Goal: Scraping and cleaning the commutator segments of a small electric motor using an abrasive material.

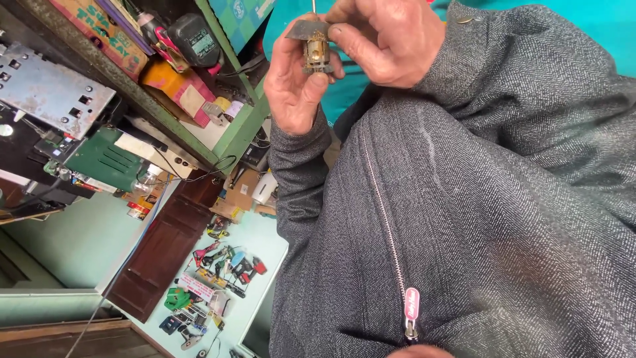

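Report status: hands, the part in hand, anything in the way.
Left hand and right hand both grip small brass motor part close above grey zipped jacket. Nothing obstructing. Shelf clutter off left.

The small motor part [317, 50] sits between both hands, above the zipped jacket [464, 219], with the cluttered shelf [152, 99] to its left.

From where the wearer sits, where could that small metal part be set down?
Bare room: the grey jacket front beside the zipper. Crowded: the green shelf and the tool pile. Both hands hold the part.
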